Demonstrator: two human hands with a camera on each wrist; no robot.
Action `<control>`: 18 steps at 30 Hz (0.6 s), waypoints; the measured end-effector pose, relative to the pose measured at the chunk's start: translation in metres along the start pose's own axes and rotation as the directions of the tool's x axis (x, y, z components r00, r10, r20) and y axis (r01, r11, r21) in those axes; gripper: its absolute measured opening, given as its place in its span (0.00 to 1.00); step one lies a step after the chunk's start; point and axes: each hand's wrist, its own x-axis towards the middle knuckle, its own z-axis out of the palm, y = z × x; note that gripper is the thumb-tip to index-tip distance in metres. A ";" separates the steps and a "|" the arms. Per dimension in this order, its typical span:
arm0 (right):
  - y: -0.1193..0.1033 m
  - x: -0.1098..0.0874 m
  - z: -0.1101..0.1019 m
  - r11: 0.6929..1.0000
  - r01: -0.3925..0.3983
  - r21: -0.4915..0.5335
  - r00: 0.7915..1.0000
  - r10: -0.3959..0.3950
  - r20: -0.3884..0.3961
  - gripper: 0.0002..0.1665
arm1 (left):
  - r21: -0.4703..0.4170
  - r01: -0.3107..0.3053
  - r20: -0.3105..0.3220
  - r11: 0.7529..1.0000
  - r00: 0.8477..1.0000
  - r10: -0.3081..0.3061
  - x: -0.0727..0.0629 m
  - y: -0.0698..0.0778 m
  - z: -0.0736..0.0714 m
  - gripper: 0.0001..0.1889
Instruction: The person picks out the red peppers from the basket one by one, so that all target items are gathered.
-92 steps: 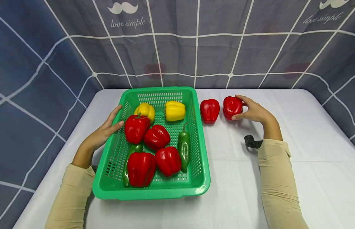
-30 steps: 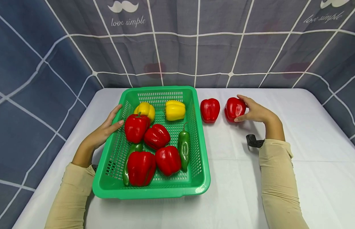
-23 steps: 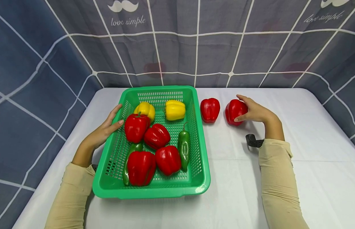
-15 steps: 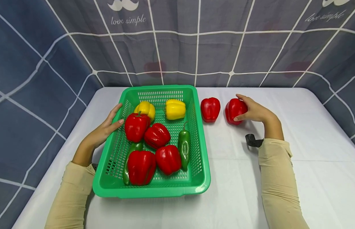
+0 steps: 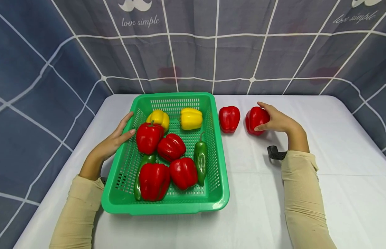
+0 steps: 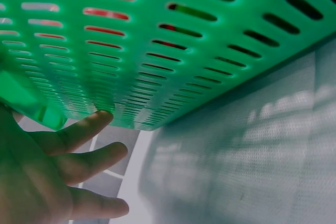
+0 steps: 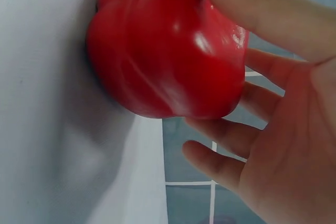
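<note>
Head looks down; left wrist, close, shares basket [image 5: 168, 209].

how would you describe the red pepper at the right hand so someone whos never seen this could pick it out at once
Start at the big green basket on the white table. To its right, past the near red pepper, is the outer red pepper. Only that one sits between the thumb and fingers of the right hand.
</note>
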 end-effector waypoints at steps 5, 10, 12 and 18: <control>-0.002 -0.001 -0.001 1.000 0.001 -0.012 1.000 -0.001 -0.008 0.57 | 0.001 0.000 0.003 1.000 1.000 0.000 0.000 0.001 0.000 0.36; -0.005 -0.002 -0.002 1.000 0.009 -0.017 1.000 -0.009 -0.015 0.57 | 0.000 -0.002 0.003 1.000 1.000 0.002 0.000 0.001 0.000 0.35; -0.007 -0.003 -0.002 1.000 0.018 -0.019 1.000 -0.018 -0.019 0.57 | -0.004 -0.003 0.003 1.000 1.000 0.003 0.000 0.000 0.000 0.36; -0.009 -0.005 -0.001 0.997 0.076 -0.030 0.995 -0.077 -0.058 0.57 | -0.014 -0.005 0.003 1.000 1.000 0.005 0.000 0.000 0.000 0.36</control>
